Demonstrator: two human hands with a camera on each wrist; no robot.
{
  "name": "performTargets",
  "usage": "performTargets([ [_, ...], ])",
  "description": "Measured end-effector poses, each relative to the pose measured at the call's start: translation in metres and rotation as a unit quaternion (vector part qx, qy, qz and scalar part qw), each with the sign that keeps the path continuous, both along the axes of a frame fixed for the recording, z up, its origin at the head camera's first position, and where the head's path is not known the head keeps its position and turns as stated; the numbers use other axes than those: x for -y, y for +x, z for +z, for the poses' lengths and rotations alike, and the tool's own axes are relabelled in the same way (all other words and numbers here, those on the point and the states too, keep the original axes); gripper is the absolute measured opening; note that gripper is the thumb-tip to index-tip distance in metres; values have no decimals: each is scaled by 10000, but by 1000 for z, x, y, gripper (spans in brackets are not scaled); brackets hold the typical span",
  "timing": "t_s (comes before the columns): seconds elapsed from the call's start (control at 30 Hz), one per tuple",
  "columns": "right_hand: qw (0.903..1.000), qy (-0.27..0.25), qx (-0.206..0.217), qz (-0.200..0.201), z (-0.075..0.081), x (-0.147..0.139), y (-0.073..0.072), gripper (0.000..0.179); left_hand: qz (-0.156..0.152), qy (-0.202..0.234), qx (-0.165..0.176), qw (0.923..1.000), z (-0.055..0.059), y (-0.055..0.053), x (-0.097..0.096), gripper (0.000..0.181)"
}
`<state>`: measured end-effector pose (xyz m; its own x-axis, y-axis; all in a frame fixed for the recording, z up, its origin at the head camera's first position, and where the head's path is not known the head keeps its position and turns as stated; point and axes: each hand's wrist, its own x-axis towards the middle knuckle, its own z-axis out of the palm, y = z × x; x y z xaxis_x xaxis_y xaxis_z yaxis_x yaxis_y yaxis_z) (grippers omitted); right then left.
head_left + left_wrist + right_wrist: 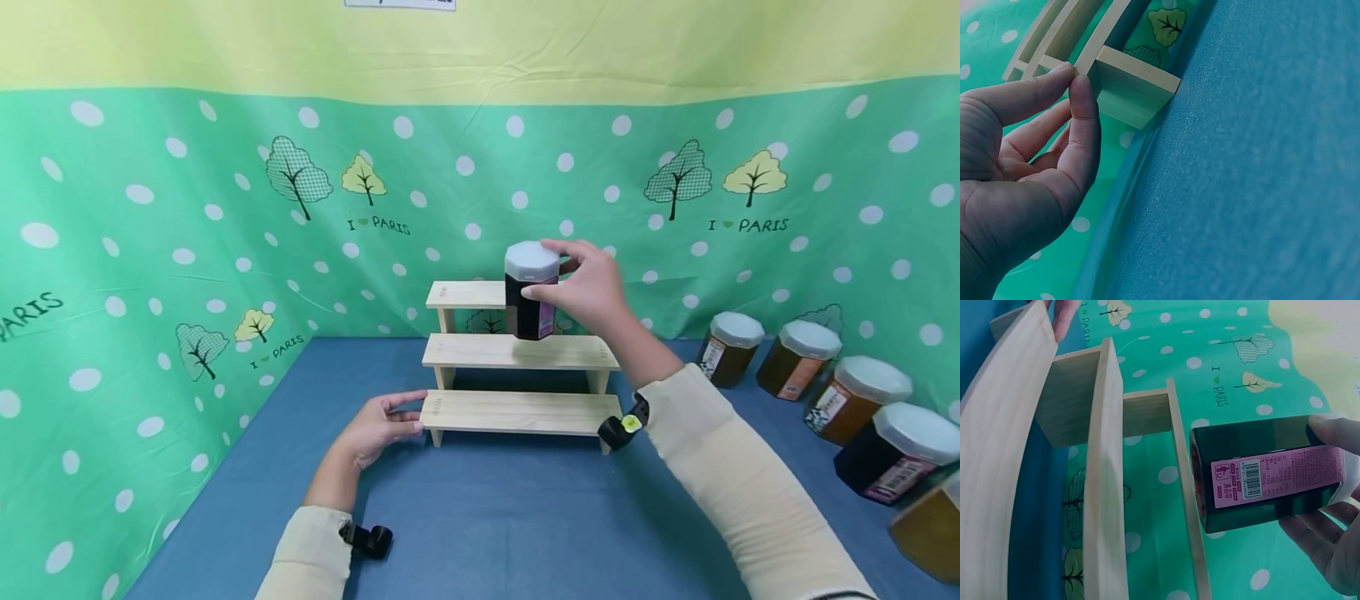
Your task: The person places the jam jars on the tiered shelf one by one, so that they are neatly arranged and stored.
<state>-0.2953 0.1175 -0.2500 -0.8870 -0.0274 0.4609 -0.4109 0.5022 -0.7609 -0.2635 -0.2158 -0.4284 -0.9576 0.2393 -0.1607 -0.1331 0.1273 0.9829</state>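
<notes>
A three-tier wooden display stand (517,412) stands at the middle of the blue table. My right hand (592,287) grips a dark jar (522,315) with a white lid, thumb and fingers around its lid end. The jar is upright in front of the top tier and above the middle one; in the right wrist view its pink barcode label (1272,477) faces the camera, and whether its base touches the top plank I cannot tell. At the lowest tier's left end, my left hand (382,429) pinches the plank's corner between thumb and index finger, clearer in the left wrist view.
Along the table's right side runs a row of several white-lidded jars, amber-brown ones (798,362) and a dark one (877,462). Behind and to the left hangs a green polka-dot cloth (420,167) with tree prints. Blue cloth (480,517) covers the table.
</notes>
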Motion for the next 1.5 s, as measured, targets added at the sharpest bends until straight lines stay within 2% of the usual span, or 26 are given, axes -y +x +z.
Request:
performTargets([
  [0.23,10000,21,-4,40,10,11,-11,70,-26,-50,5,10000,-1,1,-1,58],
  [0.43,9999,109,0,-93,15,17,-26,69,24,-71,-28,10000,-1,1,-1,57],
  [0.63,9997,-35,48,-226,6,17,-42,70,39,-95,-47,9999,-2,1,-3,56],
  [0.87,9991,-370,-14,-216,-3,17,-53,70,26,-108,-59,9999,-3,0,-4,57],
  [0.97,9994,-243,-151,-215,-5,21,-56,71,109,-146,-90,9998,-2,-1,-3,57],
  [1.13,9983,243,-408,-346,-5,31,-58,71,96,-198,-99,9997,-1,-2,-2,57],
  [1.23,9975,504,-447,-222,-2,37,-60,73,90,-188,-108,9997,0,-2,-1,57],
  [1.4,9974,593,-76,394,2,44,-62,76,67,-161,-82,9998,0,-3,-2,58],
  [1.5,9964,616,10,587,0,50,-64,76,71,-160,-59,9998,0,-2,-2,57],
])
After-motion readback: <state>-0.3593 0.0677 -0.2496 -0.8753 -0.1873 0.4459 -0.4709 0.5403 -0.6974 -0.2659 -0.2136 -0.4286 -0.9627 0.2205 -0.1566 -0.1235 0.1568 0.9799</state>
